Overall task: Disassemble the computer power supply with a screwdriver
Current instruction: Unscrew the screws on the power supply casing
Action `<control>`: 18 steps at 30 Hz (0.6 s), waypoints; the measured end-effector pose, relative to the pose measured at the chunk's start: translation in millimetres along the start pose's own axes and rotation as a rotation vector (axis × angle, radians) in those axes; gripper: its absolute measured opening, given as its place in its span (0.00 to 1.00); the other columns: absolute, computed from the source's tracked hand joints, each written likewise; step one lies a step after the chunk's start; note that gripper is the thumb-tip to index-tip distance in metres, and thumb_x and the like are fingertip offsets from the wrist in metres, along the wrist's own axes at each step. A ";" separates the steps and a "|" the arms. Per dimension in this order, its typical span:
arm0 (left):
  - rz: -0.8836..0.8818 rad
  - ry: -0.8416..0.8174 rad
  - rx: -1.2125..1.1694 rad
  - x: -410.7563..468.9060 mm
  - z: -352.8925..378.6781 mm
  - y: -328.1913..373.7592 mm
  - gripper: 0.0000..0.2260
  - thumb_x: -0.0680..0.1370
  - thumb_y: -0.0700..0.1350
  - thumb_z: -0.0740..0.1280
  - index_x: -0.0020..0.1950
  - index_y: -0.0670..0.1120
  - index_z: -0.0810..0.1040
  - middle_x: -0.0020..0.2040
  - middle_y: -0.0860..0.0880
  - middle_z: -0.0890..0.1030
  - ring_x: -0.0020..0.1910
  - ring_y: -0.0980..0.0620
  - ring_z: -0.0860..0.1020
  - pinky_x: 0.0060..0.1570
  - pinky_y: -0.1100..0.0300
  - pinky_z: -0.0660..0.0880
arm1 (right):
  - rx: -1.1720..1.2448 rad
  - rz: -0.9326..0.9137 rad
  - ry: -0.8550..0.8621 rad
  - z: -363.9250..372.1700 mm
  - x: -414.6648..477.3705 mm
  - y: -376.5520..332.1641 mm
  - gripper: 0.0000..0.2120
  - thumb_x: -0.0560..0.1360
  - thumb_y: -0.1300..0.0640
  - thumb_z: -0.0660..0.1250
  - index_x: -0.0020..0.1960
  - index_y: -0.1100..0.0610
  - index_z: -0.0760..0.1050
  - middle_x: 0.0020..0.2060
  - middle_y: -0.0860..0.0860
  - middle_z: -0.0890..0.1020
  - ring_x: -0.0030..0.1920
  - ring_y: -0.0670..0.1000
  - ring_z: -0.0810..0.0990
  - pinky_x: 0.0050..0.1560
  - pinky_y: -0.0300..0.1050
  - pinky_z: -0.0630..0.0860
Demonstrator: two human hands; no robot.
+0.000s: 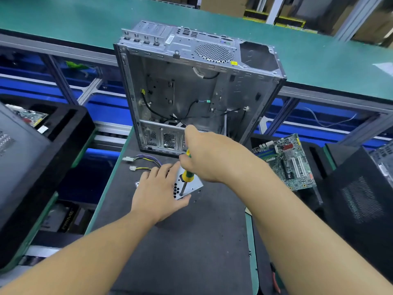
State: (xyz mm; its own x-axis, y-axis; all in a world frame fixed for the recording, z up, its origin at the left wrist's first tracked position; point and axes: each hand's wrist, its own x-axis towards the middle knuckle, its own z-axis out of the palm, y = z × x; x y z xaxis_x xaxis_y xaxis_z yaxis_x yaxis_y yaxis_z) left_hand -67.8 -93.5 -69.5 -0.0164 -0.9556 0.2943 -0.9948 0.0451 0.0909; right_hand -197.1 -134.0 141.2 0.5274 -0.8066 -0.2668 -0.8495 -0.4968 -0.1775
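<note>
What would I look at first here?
The big open metal case stands at the back of the mat. In front of it, the right hand grips a yellow-green screwdriver tip-down on the silver power supply, which the left hand presses down.

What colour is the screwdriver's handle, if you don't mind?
Yellow and green screwdriver handle, seen in the head view.

A single wide-angle view from the person's head looks forward and steeply down onto the dark tabletop [191, 241]. It sits near enough that the left hand [158, 188] and right hand [208, 156] meet mid-frame. The open computer case [191, 81] stands just beyond, with a green surface [85, 18] curving across the top.
</note>
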 end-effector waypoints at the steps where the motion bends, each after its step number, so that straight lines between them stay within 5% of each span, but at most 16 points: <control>1: 0.002 0.013 -0.002 -0.4 0.2 0.3 0.31 0.68 0.70 0.62 0.57 0.46 0.76 0.48 0.50 0.75 0.43 0.45 0.74 0.44 0.49 0.74 | 0.023 0.010 -0.014 0.1 -0.5 -1.2 0.09 0.80 0.52 0.58 0.50 0.56 0.60 0.35 0.51 0.72 0.32 0.52 0.69 0.29 0.46 0.60; 8: 0.004 0.035 -0.002 -1.0 2.5 1.8 0.26 0.66 0.70 0.66 0.47 0.48 0.77 0.42 0.51 0.74 0.39 0.47 0.71 0.40 0.51 0.72 | -0.024 0.066 0.062 5.6 0.5 -15.3 0.09 0.82 0.51 0.52 0.50 0.56 0.59 0.33 0.51 0.71 0.32 0.53 0.68 0.29 0.45 0.56; 15: -0.015 -0.021 -0.012 -1.9 -5.5 2.8 0.30 0.68 0.70 0.61 0.57 0.48 0.78 0.49 0.50 0.76 0.43 0.46 0.73 0.44 0.51 0.72 | -0.045 0.114 0.063 8.1 3.5 -22.3 0.06 0.81 0.57 0.56 0.52 0.57 0.60 0.33 0.52 0.72 0.31 0.53 0.69 0.29 0.45 0.59; 18: -0.026 -0.076 -0.018 -0.5 -5.1 0.3 0.31 0.69 0.72 0.60 0.59 0.49 0.78 0.55 0.51 0.77 0.46 0.46 0.74 0.46 0.51 0.71 | 0.085 0.099 -0.076 1.1 -0.9 -24.8 0.10 0.81 0.53 0.59 0.56 0.57 0.60 0.45 0.54 0.72 0.42 0.58 0.72 0.39 0.49 0.67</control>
State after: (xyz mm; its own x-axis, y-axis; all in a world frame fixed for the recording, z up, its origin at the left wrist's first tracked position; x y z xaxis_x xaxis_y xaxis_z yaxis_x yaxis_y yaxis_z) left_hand -67.6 -91.5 -64.8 0.0009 -0.9758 0.2188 -0.9930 0.0249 0.1153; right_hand -176.5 -120.6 144.9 0.4431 -0.8220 -0.3576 -0.8952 -0.3845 -0.2255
